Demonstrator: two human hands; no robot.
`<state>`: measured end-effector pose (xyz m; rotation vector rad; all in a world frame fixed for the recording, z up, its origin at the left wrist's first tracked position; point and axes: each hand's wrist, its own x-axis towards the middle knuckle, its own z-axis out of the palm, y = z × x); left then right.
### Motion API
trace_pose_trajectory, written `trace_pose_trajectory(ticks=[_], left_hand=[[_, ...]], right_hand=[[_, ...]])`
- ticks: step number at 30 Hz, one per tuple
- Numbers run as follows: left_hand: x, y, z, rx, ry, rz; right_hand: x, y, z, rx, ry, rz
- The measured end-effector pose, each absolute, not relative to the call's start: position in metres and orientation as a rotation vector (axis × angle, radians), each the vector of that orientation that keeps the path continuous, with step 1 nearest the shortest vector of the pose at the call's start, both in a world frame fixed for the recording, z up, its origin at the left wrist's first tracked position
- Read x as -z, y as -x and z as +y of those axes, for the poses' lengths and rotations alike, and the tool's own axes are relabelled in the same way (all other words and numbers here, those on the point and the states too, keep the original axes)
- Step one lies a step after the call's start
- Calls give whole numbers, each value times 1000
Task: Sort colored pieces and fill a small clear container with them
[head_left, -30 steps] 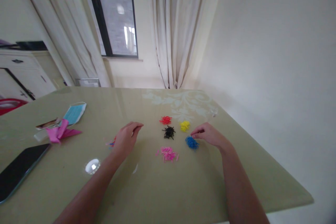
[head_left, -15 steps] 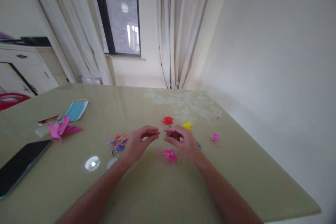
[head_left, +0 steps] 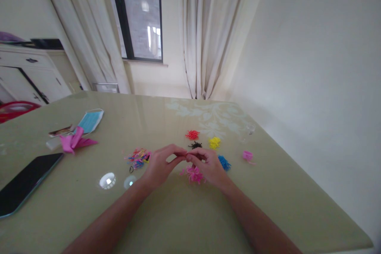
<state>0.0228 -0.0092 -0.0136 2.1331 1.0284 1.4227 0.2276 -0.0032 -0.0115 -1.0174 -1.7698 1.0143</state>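
Observation:
My left hand [head_left: 162, 164] and my right hand [head_left: 206, 162] meet at their fingertips above the table, both pinched closed. Whatever lies between the fingers is too small to make out. Below them is a pile of pink rubber bands [head_left: 193, 175], partly covered by my right hand. Black bands [head_left: 195, 145] lie just beyond the fingertips, with red bands [head_left: 192, 135] behind those. Yellow bands [head_left: 214, 143] and blue bands [head_left: 224, 163] sit to the right. Beside my left hand is a mixed-colour pile of bands [head_left: 138, 158], partly hidden by it.
On the left of the glossy table [head_left: 178, 218] lie a phone [head_left: 29, 182], a pink folded piece [head_left: 76, 141] and a blue face mask [head_left: 91, 121]. A small pink item [head_left: 247, 156] is at right. A wall [head_left: 321, 87] runs along the table's right side.
My hands have come together from a small gap, so their fingertips now touch. The black and blue piles show more fully. The whole view has shifted slightly.

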Motion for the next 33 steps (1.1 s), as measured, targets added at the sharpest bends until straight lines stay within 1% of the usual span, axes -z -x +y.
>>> trace_pose_trajectory(ticks=[9, 20, 24, 33], left_hand=[[10, -18, -9, -1363, -2105, 1084], [5, -24, -11, -1367, -2045, 1077], [7, -24, -12, -1348, -1893, 1094], [-4, -27, -18, -1203, -1456, 912]], right_hand=[[8, -228, -5, -966, 1003, -1711], [5, -228, -7, -722, 944, -1752], [3, -228, -10, -671, 925, -1726], [-11, -230, -23, -680, 891, -1726]])
